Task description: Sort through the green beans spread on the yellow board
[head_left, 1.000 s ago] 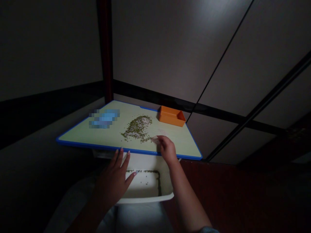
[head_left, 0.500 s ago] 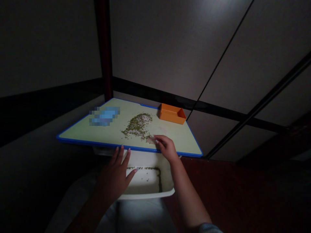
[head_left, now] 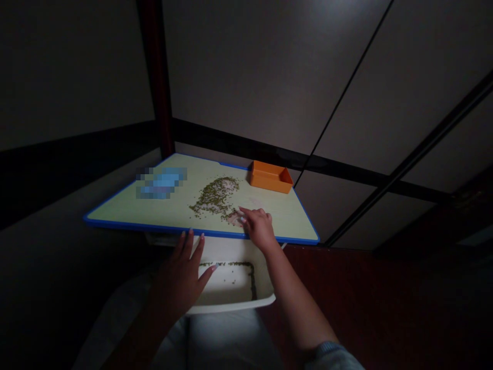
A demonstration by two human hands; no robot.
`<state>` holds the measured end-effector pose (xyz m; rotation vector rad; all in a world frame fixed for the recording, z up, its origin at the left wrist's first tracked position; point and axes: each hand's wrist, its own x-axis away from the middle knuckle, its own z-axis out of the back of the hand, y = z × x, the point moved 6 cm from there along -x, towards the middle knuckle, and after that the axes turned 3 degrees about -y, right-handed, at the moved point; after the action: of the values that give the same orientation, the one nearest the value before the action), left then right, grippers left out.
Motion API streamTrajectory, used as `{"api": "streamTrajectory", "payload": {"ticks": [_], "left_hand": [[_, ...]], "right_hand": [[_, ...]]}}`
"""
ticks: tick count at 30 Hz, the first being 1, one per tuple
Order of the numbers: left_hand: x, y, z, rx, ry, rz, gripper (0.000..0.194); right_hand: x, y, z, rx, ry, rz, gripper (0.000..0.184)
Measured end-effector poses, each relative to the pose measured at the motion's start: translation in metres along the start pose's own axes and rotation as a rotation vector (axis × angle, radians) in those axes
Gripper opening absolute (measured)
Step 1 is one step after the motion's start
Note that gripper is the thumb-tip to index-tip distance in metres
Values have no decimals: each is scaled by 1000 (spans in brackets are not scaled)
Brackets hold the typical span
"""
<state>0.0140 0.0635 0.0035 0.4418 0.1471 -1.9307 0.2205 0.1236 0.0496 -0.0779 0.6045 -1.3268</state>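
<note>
Counter, one: flat, pale yellow-green, blue-rimmed (head_left: 290,221). Small green granules (head_left: 213,195), too many to count, lie in one loose patch near its middle, strays at the fringes. One orange rectangular open-topped box (head_left: 270,184) sits at the far right edge. One blurred blue patch (head_left: 162,183), identity unclear, lies far left.

Hands, two. Right hand (head_left: 259,228): fingers bent over one thin, pale pinkish piece (head_left: 234,219) at the granules' near edge; cannot tell whether they grip it. Left hand (head_left: 181,275): fingers spread and straight, tips at the near rim, thumb over one white open bin (head_left: 231,308) below that edge. More granules line the bin's inner base.

Open room: bare strips between blue patch and granules, and between granules and box; wider surface right of the right hand.
</note>
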Motion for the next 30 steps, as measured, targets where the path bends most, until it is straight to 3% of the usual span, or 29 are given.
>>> {"api": "streamTrajectory", "payload": {"ticks": [6, 15, 30], "left_hand": [[0, 1, 2, -7, 1, -8, 67], [0, -1, -2, -25, 0, -22, 69], [2, -5, -6, -9, 30, -41, 71]], "right_hand": [[0, -7, -5, 97, -69, 25, 38], [5, -15, -4, 45, -111, 110, 42], [2, -4, -1, -281, -22, 124, 38]]}}
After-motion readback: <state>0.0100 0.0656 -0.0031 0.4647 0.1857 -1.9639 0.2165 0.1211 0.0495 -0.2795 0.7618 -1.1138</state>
